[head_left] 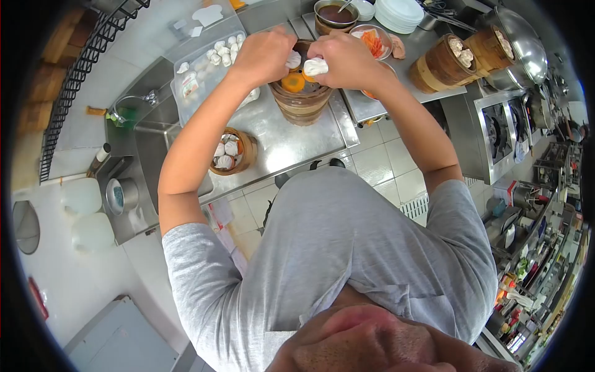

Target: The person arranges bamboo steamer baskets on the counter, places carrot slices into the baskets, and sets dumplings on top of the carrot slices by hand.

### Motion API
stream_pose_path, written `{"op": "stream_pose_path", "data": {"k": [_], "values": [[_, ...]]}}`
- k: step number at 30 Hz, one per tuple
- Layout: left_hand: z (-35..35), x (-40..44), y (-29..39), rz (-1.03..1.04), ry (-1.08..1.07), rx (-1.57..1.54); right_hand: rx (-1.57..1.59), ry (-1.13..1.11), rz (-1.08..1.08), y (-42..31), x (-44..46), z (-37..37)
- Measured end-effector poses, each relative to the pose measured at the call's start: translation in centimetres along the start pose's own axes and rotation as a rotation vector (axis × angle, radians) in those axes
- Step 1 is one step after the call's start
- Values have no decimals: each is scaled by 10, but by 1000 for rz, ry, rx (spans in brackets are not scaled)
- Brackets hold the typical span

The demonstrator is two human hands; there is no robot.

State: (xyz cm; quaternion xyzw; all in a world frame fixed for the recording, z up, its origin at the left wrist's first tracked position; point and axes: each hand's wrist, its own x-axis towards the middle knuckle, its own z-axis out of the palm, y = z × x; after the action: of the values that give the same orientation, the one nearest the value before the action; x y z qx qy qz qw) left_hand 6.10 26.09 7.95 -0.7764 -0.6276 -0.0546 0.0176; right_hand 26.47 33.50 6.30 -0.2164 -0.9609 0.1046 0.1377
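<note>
My right hand point(347, 60) is closed on a white dumpling point(316, 67) above the round bamboo steamer basket point(302, 110). Over the far left of its rim, the fingers of my left hand point(265, 56) are closed around another pale dumpling point(293, 60). Orange carrot slices point(293, 82) lie inside this steamer. To its left, a clear plastic tray point(207, 96) holds several white dumplings point(221, 52). Closer to me, a smaller bamboo steamer point(248, 154) contains several dumplings, with bits of orange showing beneath them.
A bowl of carrot slices point(374, 44), a pot of brown liquid point(334, 13) and stacked white plates point(396, 15) stand beyond my right hand. Further right are filled bamboo steamers point(440, 67) and a stove point(498, 127). A sink point(150, 146) is at left.
</note>
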Motion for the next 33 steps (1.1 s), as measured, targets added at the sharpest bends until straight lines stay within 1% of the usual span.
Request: {"op": "stream_pose_path", "data": {"k": [5, 9, 12, 14, 15, 18, 19, 20, 21, 22, 23, 24, 26, 27, 29, 32, 33], "values": [[-1, 0, 1, -23, -39, -11, -22, -49, -9, -3, 6, 1], [-3, -1, -2, -35, -61, -66, 30, -50, 9, -8, 5, -2], [0, -4, -9, 2, -5, -87, 47, -44, 20, -6, 3, 0], [-1, -6, -23, 43, 52, -173, 56, -17, 12, -2, 2, 7], [-3, -9, -35, 53, 80, -211, 84, 42, -10, 1, 2, 6], [-26, -19, -112, -296, -6, -680, 164, 201, -91, 1, -7, -2], [-23, -29, -149, -349, 77, -607, 158, 243, -108, -2, -12, -16], [-15, -40, -192, -395, 160, -532, 121, 247, -31, -13, -22, -32], [-5, -50, -230, -430, 242, -459, 223, 299, 55, -13, -31, -36], [11, -59, -264, -459, 223, -314, 369, 403, 95, -10, -41, -31], [34, -69, -294, -483, 200, -174, 381, 491, 147, -5, -53, -25], [56, -80, -315, -500, 177, -35, 373, 480, 248, -5, -69, -23], [111, -104, -337, -587, 40, -6, 400, 444, 443, -3, -103, -12], [129, -106, -343, -624, -32, 2, 434, 417, 538, -2, -120, 0], [136, -109, -303, -554, -343, -45, 506, 389, 611, -6, -155, 19], [167, -132, -259, -441, -411, -337, 563, 377, 735, -18, -182, 38], [180, -139, -250, -388, -392, -320, 568, 386, 785, -26, -193, 40]]}}
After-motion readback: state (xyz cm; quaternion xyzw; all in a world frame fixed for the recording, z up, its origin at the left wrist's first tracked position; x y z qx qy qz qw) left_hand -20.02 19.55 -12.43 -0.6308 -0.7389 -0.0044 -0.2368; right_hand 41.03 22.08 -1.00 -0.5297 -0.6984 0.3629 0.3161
